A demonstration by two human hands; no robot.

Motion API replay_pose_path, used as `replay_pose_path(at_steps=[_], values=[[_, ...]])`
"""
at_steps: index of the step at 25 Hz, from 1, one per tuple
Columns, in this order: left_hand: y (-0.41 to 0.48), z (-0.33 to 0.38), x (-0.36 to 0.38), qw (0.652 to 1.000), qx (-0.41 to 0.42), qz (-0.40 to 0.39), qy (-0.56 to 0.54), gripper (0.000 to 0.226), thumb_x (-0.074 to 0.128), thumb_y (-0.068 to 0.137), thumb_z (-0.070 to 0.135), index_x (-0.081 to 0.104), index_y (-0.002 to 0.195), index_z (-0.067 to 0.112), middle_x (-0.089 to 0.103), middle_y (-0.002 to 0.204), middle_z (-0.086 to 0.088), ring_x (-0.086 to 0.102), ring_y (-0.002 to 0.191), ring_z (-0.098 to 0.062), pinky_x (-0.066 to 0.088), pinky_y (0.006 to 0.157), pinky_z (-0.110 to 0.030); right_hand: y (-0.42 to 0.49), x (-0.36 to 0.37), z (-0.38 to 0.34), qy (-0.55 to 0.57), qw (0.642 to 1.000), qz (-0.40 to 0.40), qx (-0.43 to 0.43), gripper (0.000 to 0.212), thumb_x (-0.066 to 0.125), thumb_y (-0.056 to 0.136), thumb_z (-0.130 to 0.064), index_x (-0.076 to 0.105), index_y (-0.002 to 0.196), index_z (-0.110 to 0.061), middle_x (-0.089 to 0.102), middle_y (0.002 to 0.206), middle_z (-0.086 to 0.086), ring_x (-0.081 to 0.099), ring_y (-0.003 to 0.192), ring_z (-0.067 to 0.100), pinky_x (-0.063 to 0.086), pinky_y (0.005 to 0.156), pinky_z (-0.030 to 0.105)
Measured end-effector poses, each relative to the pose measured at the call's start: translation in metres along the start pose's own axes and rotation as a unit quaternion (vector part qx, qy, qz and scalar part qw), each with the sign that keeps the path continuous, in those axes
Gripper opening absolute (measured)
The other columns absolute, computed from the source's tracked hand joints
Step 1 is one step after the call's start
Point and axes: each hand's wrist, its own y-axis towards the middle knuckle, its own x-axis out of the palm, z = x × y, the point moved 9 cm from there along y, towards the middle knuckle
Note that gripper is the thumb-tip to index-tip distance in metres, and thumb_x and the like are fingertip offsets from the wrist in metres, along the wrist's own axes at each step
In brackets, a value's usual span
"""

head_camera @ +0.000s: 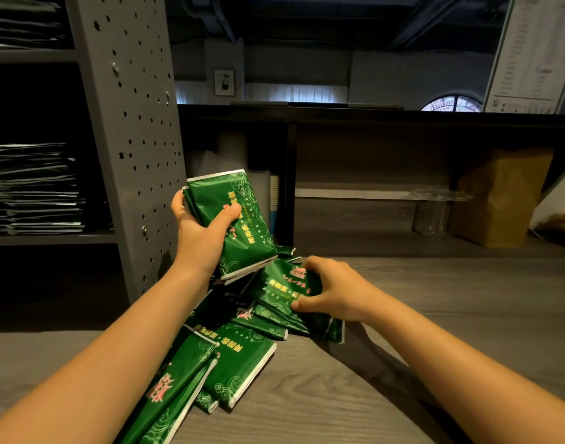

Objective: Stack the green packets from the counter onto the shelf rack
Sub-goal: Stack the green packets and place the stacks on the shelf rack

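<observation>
Several green packets (239, 357) lie in a loose heap on the grey wooden counter (435, 299). My left hand (201, 232) grips a small bundle of green packets (239, 200) held up above the heap, thumb across the printed front. My right hand (335, 291) is lower, fingers curled round a green packet (282, 283) at the top of the heap. The grey shelf rack (130, 139) stands at the left, with stacked packets (34, 190) lying flat on its middle shelf and more on the shelf above.
A brown paper bag (499, 200) and a clear plastic cup (435, 209) stand at the back right of the counter. A dark raised ledge (371, 113) runs across behind. A white sheet (531, 52) hangs at the upper right.
</observation>
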Motion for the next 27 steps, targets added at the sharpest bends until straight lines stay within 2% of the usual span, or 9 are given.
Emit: replay_pose_path(at_steps=[2,4,6,9,13,17,21,24,27], values=[[-0.001,-0.001,0.001,1.000,-0.004,-0.006,0.008,0.070,0.068,0.083,0.018,0.025,0.138,0.022,0.057,0.108,0.004,0.061,0.099,-0.016,0.053,0.080,-0.036,0.000,-0.008,0.013,-0.004,0.999,0.021,0.039,0.043,0.076,0.073,-0.043,0.047,0.098,-0.024,0.061,0.109,0.002,0.058,0.099,0.023,0.048,0.079,0.036],[-0.003,-0.002,0.003,1.000,-0.006,-0.012,0.010,0.069,0.068,0.083,0.018,0.025,0.138,0.022,0.057,0.110,0.003,0.061,0.101,-0.017,0.053,0.082,-0.037,0.000,-0.017,0.024,0.016,0.996,0.052,0.068,0.037,0.076,0.075,-0.038,0.049,0.094,-0.021,0.063,0.103,0.002,0.060,0.096,0.023,0.051,0.081,0.040],[-0.004,-0.001,0.005,1.000,-0.008,-0.017,0.012,0.069,0.068,0.083,0.018,0.026,0.137,0.023,0.057,0.109,0.003,0.061,0.101,-0.018,0.053,0.083,-0.038,-0.001,-0.031,0.029,0.121,0.984,0.108,0.070,0.027,0.073,0.080,-0.027,0.053,0.096,-0.018,0.064,0.101,0.001,0.061,0.096,0.021,0.052,0.084,0.043],[-0.007,0.000,0.008,1.000,-0.011,-0.024,0.016,0.065,0.068,0.084,0.018,0.028,0.135,0.022,0.058,0.107,0.003,0.062,0.099,-0.017,0.053,0.079,-0.035,-0.007,-0.048,0.028,0.375,0.910,0.172,0.039,0.020,0.068,0.085,-0.013,0.056,0.099,-0.021,0.066,0.101,0.002,0.065,0.094,0.019,0.054,0.082,0.034],[-0.013,0.001,0.014,0.999,-0.021,-0.035,0.017,0.065,0.068,0.083,0.018,0.028,0.135,0.022,0.058,0.109,0.001,0.063,0.096,-0.017,0.053,0.073,-0.031,-0.008,-0.050,0.016,0.510,0.844,0.167,0.015,0.017,0.059,0.089,-0.007,0.062,0.099,-0.021,0.070,0.101,0.006,0.066,0.097,0.023,0.053,0.086,0.037],[-0.024,0.002,0.025,0.998,-0.025,-0.046,0.034,0.079,0.069,0.082,0.019,0.018,0.143,0.025,0.055,0.116,0.001,0.061,0.101,-0.017,0.054,0.080,-0.033,-0.017,-0.063,-0.004,0.410,0.881,0.229,-0.052,0.028,0.053,0.090,0.000,0.060,0.098,-0.027,0.068,0.097,-0.004,0.064,0.089,0.005,0.052,0.076,0.016],[-0.036,0.002,0.032,0.997,-0.031,-0.043,0.055,0.087,0.069,0.082,0.018,0.010,0.146,0.027,0.051,0.104,0.015,0.056,0.095,-0.005,0.049,0.081,-0.031,-0.017,-0.054,-0.028,0.341,0.904,0.238,-0.102,0.033,0.053,0.090,-0.009,0.058,0.121,-0.022,0.063,0.112,0.001,0.060,0.103,0.012,0.051,0.092,0.034],[-0.036,0.005,0.031,0.997,-0.023,-0.035,0.063,0.082,0.066,0.085,0.017,0.010,0.145,0.025,0.049,0.100,0.017,0.052,0.092,0.000,0.045,0.087,-0.033,-0.016,-0.044,-0.043,0.351,0.910,0.188,-0.114,0.041,0.044,0.094,-0.032,0.052,0.133,-0.021,0.054,0.120,-0.005,0.053,0.110,0.005,0.043,0.097,0.023],[-0.038,0.003,0.034,0.998,-0.029,-0.038,0.048,0.066,0.061,0.088,0.018,0.018,0.138,0.027,0.052,0.099,0.012,0.056,0.093,-0.008,0.048,0.082,-0.033,-0.021,-0.046,-0.042,0.287,0.925,0.221,-0.111,0.036,0.046,0.098,-0.028,0.052,0.133,-0.022,0.048,0.118,-0.006,0.046,0.111,0.008,0.040,0.099,0.024]])
